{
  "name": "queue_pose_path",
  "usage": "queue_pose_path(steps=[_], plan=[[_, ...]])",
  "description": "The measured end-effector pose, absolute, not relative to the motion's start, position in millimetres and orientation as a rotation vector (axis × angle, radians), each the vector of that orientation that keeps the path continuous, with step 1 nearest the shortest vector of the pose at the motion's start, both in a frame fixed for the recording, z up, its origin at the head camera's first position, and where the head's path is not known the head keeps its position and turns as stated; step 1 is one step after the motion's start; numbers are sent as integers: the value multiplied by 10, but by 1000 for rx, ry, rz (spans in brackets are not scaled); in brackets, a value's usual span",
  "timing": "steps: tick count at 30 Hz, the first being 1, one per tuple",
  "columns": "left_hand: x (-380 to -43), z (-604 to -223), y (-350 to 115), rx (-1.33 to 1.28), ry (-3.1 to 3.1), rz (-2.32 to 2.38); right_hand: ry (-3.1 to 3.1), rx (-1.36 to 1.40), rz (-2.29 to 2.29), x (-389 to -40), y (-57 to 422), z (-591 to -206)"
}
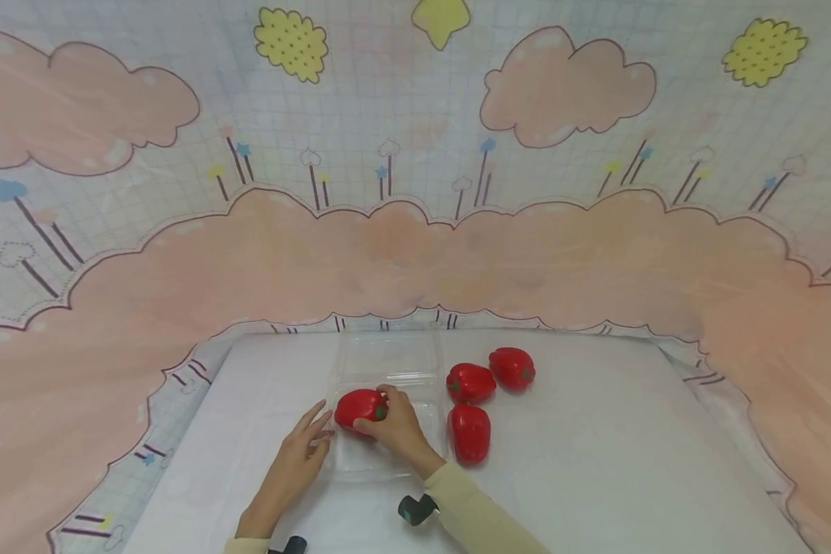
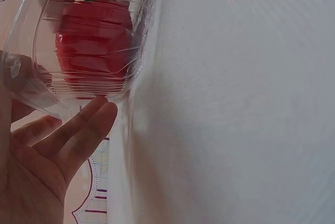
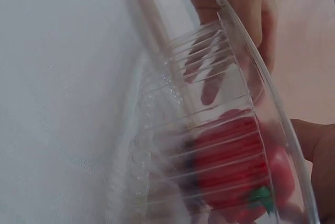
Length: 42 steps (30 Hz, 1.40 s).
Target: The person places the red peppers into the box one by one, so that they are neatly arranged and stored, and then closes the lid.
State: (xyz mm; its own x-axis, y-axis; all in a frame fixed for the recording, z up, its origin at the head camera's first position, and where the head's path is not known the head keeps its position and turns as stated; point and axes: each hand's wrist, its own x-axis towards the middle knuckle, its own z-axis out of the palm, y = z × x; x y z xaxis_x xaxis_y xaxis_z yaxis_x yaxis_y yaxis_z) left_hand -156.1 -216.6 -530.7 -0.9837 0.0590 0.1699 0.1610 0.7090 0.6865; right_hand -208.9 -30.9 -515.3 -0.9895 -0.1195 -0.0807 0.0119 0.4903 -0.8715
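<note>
R hand (image 1: pixel 400 432) pinches a red pepper (image 1: pixel 356 408) inside the clear box (image 1: pixel 363 465), lower ctr. of frame; L hand (image 1: pixel 303 452), fingers spread, is at box's left wall. Best technique, prob.: ease grip gently once pepper sits flat, L hand bracing box vs. skidding.

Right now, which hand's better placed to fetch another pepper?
Likely the right hand, once it releases its pepper: it's nearer the three loose peppers; the left hand is across the clear container.
</note>
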Motion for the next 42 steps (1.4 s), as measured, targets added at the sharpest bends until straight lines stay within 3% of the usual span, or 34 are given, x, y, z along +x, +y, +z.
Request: queue_pose_path(steps=[19,42], plan=[[-1566,-5287,-2159,-151,-2789,-1149,2553,-71,-1609,-2046,-141,-4831],[-1579,-5349,-2193,-139,-2788,-1176,2455,-397,-1649,-1797,235,-4407]])
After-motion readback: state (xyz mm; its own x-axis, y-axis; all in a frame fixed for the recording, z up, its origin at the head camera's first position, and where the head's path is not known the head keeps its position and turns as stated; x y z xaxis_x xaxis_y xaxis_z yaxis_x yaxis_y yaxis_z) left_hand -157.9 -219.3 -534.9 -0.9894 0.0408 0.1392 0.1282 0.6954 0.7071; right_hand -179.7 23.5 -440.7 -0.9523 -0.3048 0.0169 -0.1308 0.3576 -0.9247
